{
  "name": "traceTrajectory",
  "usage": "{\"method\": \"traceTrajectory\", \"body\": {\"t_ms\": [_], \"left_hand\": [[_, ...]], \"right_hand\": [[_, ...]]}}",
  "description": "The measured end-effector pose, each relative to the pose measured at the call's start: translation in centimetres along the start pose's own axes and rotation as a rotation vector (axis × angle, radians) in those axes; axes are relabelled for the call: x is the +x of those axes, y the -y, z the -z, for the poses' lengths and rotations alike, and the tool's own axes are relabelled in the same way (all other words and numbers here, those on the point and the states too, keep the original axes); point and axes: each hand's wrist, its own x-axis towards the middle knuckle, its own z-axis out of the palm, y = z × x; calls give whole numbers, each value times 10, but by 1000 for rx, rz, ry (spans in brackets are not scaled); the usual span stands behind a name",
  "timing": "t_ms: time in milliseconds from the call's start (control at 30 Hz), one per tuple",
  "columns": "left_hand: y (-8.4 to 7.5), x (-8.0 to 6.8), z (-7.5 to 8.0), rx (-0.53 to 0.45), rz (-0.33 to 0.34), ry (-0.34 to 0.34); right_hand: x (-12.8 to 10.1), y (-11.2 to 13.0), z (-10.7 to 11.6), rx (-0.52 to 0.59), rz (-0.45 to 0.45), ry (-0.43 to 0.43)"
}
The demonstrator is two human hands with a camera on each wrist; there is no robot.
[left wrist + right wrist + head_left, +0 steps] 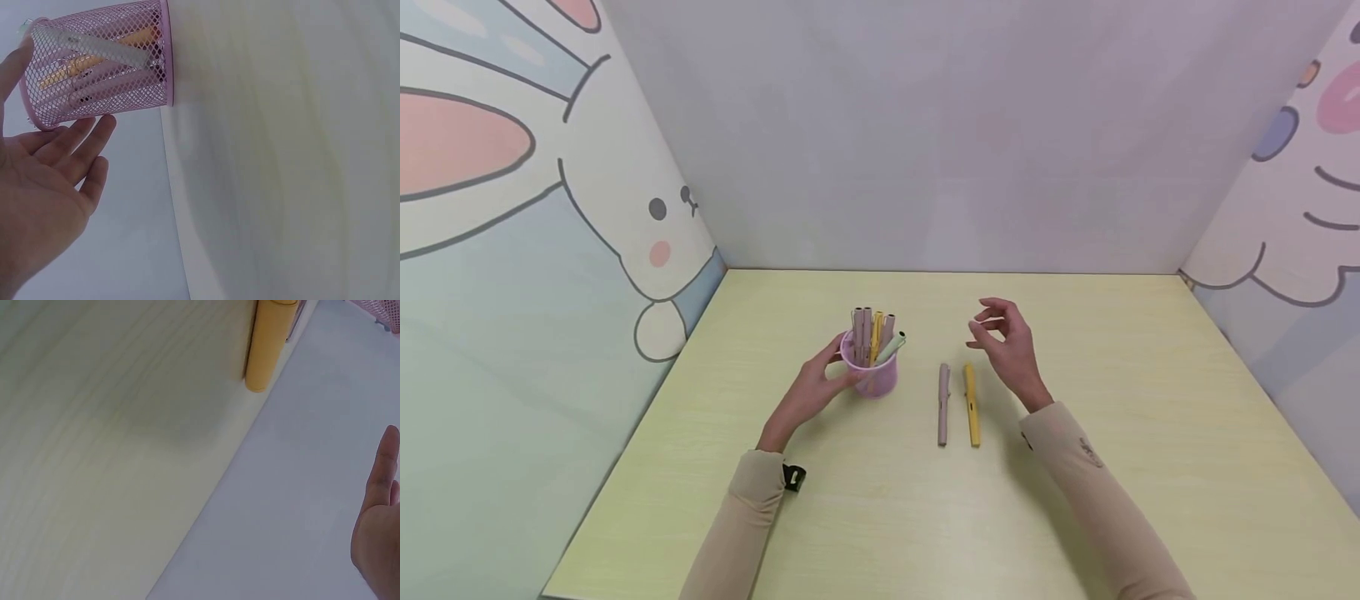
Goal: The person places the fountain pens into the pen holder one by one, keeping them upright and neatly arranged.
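A pink mesh pen cup (pixel 877 383) stands upright on the table, with several pens in it: mauve ones, a yellow pen (pixel 876 333) and a pale green pen (pixel 891 346) leaning over the rim. My left hand (pixel 811 387) holds the cup from its left side, thumb at the near wall and fingers round the far side. To the right of the cup lie a mauve pen (pixel 943 404) and another yellow pen (pixel 972 404), side by side. Above and beyond their far ends hovers my right hand (pixel 1009 346), fingers loosely bent, with nothing in it.
The pale wood-grain table (pixel 865 525) meets a plain light wall (pixel 940 150) at the back. Side panels with cartoon drawings (pixel 625 217) enclose it left and right. A black clip-like piece (pixel 793 477) shows at the left cuff.
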Motion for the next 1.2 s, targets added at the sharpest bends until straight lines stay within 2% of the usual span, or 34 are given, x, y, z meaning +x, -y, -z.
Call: {"method": "traceTrajectory", "body": {"t_ms": [633, 1000, 1200], "left_hand": [[-3, -1, 0, 3, 5, 2], [-3, 0, 1, -8, -1, 4], [-3, 0, 1, -13, -9, 7]], "right_hand": [[-12, -7, 27, -158, -299, 84], [-15, -9, 35, -237, -394, 138], [-18, -8, 37, -233, -438, 178]]}}
